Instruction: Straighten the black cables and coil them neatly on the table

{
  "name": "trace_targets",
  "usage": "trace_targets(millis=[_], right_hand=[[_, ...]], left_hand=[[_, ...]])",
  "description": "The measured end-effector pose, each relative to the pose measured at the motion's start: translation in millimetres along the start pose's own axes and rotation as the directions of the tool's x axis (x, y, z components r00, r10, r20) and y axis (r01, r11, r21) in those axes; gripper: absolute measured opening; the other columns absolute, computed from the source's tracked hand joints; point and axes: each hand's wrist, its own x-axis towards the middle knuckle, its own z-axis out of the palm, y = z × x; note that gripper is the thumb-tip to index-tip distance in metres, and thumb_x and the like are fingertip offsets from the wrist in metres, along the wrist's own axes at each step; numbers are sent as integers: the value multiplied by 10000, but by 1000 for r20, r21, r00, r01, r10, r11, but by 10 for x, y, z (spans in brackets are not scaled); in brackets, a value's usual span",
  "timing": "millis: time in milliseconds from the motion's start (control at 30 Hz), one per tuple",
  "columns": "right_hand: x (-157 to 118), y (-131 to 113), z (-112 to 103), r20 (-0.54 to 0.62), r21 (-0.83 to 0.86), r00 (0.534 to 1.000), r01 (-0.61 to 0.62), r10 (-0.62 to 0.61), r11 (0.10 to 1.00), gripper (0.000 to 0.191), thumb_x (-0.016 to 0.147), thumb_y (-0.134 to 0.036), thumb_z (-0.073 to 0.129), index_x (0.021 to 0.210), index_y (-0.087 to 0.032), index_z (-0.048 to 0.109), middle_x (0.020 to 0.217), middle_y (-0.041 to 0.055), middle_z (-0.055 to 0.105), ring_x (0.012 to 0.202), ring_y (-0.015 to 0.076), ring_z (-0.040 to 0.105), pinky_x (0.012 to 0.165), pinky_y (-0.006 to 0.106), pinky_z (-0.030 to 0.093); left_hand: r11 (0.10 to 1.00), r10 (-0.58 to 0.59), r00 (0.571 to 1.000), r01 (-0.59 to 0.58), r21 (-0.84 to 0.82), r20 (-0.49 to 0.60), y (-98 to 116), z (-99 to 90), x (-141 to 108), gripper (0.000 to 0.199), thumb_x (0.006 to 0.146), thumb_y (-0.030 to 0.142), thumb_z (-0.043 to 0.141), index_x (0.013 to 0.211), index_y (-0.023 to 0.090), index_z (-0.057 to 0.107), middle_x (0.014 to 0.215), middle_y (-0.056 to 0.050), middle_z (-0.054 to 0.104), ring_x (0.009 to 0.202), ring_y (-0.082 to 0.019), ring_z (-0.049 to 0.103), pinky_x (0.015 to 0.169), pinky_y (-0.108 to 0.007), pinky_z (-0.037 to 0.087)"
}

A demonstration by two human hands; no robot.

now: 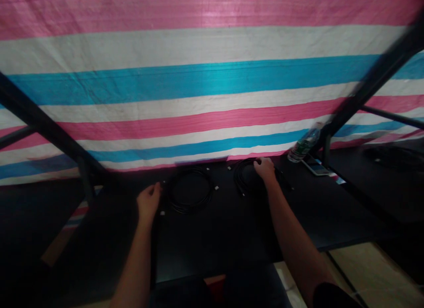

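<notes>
Two coils of black cable lie on a black table. The left coil (189, 209) rests flat, with small pale connector ends around it. My left hand (149, 201) is just left of that coil, its fingers bent and drawn together near a small pale end; whether they pinch anything is too small to tell. Over the top edge of the right coil (239, 180) is my right hand (264, 167), with its fingers curled down at the cable. Its fingertips are partly hidden, and the dark cable blends into the table.
Behind the table (212, 250) hangs a striped sheet (205, 83). A plastic bottle (301, 147) leans at the right beside a phone (316, 166). Dark slanted frame bars (371, 78) stand at both sides. More cable (394, 157) lies far right.
</notes>
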Motion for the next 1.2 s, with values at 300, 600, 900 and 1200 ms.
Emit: trace_targets(millis=[300,600,900,1200], right_hand=[[125,512,-90,-57,-134,997,-58,50,989,314,837,-182,518,1068,-114,720,1133,213,669,1117,358,578,988,553,361],[77,327,-239,-162,205,975,184,-152,961,261,852,-293,551,1021,-157,698,967,154,736,910,296,667,859,415,487],[-22,108,-491,-46,749,989,129,-144,650,306,806,-491,666,909,-204,698,488,-86,364,390,96,347,385,233,324],[-107,-55,-496,284,913,937,-200,-203,356,328,751,-476,764,899,-193,687,564,-113,237,424,54,165,363,186,154]], left_hand=[[998,-42,999,42,-39,1,-20,23,14,414,873,514,488,707,198,698,645,-41,695,638,-220,650,609,-291,445],[998,-50,999,51,-36,21,0,11,14,420,860,525,489,717,193,703,643,-42,686,635,-223,638,603,-295,434],[997,-64,997,65,-29,48,34,-3,15,394,840,516,505,706,201,699,648,-43,682,647,-230,632,600,-295,423],[995,-69,998,69,-72,6,97,-43,-25,349,830,469,550,676,193,697,606,-33,650,606,-222,605,593,-305,415]])
